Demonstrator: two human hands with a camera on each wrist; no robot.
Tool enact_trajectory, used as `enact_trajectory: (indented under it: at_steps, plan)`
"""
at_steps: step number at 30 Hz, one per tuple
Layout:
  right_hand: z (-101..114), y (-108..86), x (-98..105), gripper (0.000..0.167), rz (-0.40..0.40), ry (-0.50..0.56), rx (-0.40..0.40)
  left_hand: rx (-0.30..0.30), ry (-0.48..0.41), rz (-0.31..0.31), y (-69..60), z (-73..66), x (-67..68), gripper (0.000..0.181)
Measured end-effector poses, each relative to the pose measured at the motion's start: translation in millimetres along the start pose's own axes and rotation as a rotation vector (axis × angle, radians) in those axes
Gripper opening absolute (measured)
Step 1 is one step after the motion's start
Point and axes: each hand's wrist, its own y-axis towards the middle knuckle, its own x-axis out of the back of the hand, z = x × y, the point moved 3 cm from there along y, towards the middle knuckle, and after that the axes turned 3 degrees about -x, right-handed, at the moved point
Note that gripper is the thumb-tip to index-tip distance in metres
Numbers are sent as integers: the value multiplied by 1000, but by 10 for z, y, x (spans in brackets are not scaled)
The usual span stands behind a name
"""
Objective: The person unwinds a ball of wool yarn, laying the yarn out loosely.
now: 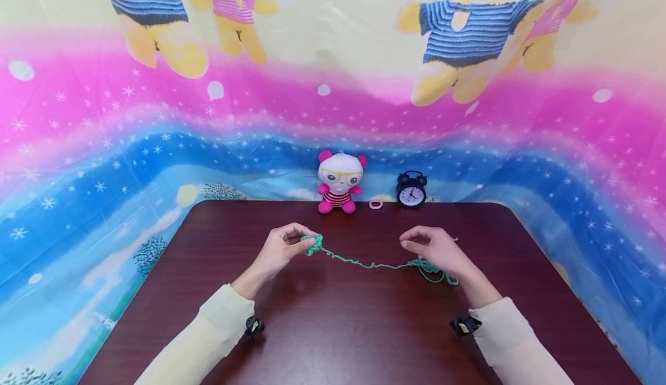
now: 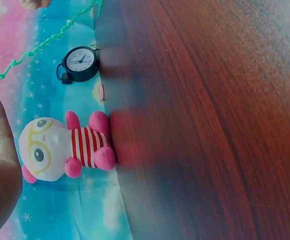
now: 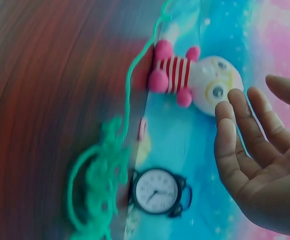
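Between thumb and fingers, my left hand (image 1: 283,245) pinches a small bunch of green yarn (image 1: 316,239) above the table. From it a crinkled strand (image 2: 39,47) sags across to the right. That strand runs into a loose, tangled heap of green yarn (image 3: 99,185) below my right hand (image 1: 439,250). In the right wrist view the right hand's fingers (image 3: 265,120) are spread and loosely bent, with nothing held between them. Part of the heap is hidden behind the right hand in the head view.
A pink-and-white panda plush (image 1: 340,177) sits at the back edge of the dark wooden table (image 1: 338,327). To its right are a small pink ring (image 1: 375,204) and a black alarm clock (image 1: 411,194). A printed cloth (image 1: 291,102) hangs behind the table and at its sides.
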Motion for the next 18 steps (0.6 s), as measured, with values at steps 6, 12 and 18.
enact_trajectory:
  at_steps: [6, 12, 18]
  plan:
    - [205, 52, -196, 19, 3, 29, 64, -2, 2, 6, 6, -3, -13, 26]
    - [353, 94, -405, 17, 30, 49, 109, -9, -12, 25, 21, 24, -36, 25]
    - [456, 155, -597, 15, 62, 74, 152, -7, -5, 23, 17, 19, -51, 24]
